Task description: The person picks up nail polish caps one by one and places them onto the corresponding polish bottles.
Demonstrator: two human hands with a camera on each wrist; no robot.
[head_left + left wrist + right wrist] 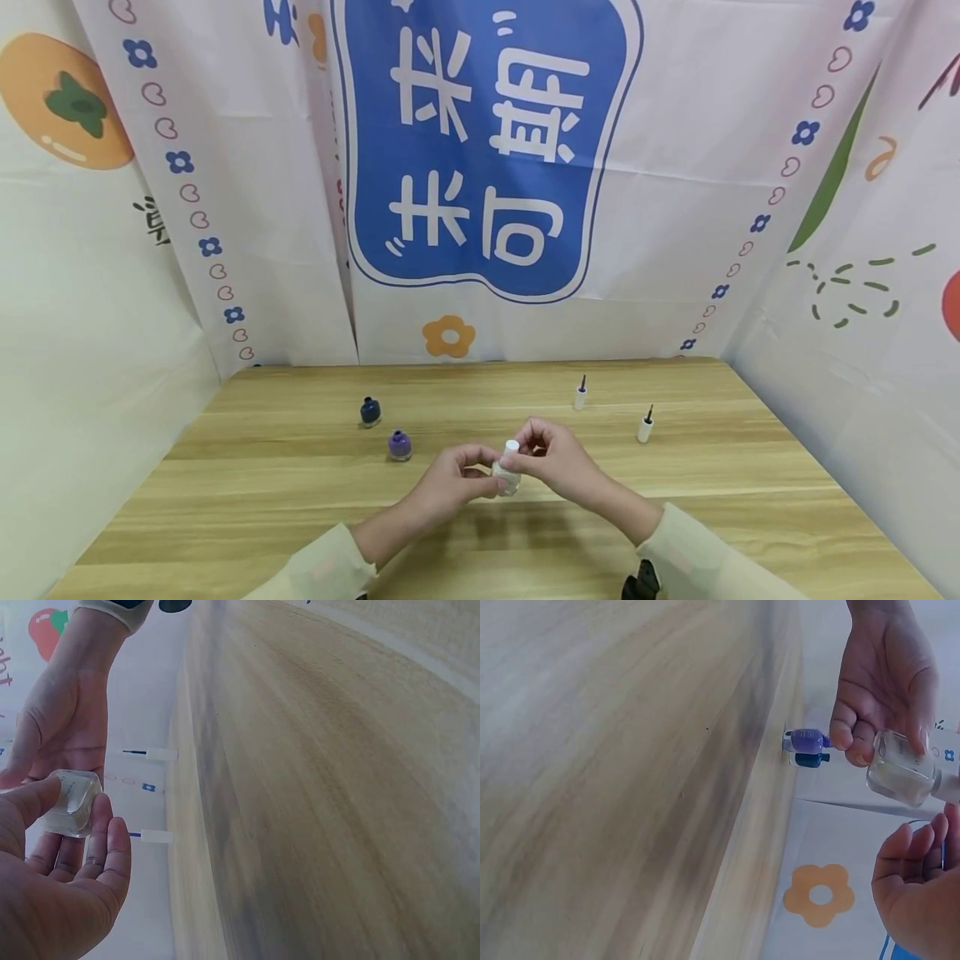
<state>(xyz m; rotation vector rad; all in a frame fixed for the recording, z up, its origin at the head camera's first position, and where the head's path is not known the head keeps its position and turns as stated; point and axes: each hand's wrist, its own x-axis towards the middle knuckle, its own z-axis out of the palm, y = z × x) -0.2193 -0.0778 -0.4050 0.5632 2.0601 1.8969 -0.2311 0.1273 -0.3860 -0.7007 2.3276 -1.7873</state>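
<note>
A clear, squarish nail polish bottle (508, 481) with pale contents is held above the table, topped by a white cap (512, 447). My left hand (448, 482) pinches the bottle's glass body between thumb and fingers, as the left wrist view also shows on the bottle (75, 804). The fingers of my right hand (561, 463) are at the white cap, pinching it from the right. In the right wrist view the cap (949, 786) still sits on the bottle's neck; part of it is cut off by the frame edge.
On the left of the wooden table (300, 492) stand an uncapped dark blue polish bottle (371, 412) and an uncapped purple one (400, 447). To the right, two white brush caps (581, 398) (645, 429) stand with their dark brushes upward. Printed cloth hangs behind.
</note>
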